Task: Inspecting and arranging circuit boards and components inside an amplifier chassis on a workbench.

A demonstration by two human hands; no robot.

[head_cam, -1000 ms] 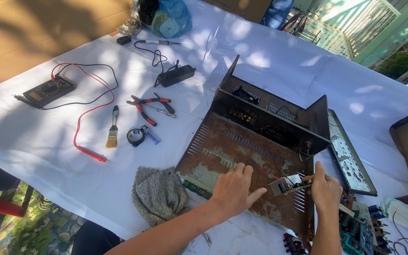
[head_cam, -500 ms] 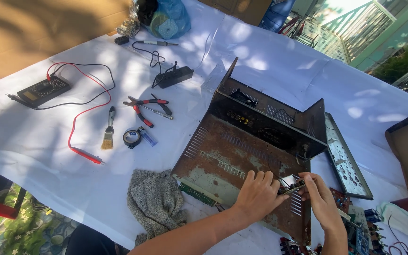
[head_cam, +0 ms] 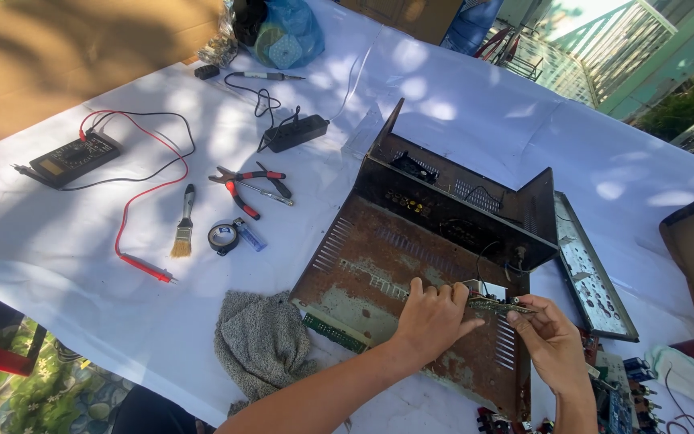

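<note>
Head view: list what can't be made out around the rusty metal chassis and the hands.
- Small circuit board: near end covered by left hand and right hand.
- Rusty chassis: interior hidden behind its own walls.
- Loose parts: cut off by the bottom edge.

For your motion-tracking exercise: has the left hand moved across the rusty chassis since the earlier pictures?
Yes. The left hand slid right along the rusty chassis, meeting the small circuit board.

Open white tabletop (head_cam: pixel 459 104) beyond the rusty metal chassis (head_cam: pixel 411 265) and between it and the pliers (head_cam: pixel 238 186). Chassis upright rear wall blocks reach straight ahead. Grey rag (head_cam: pixel 260 341) lies just left of the near corner; detached perforated panel (head_cam: pixel 596 273) crowds the right side.
</note>
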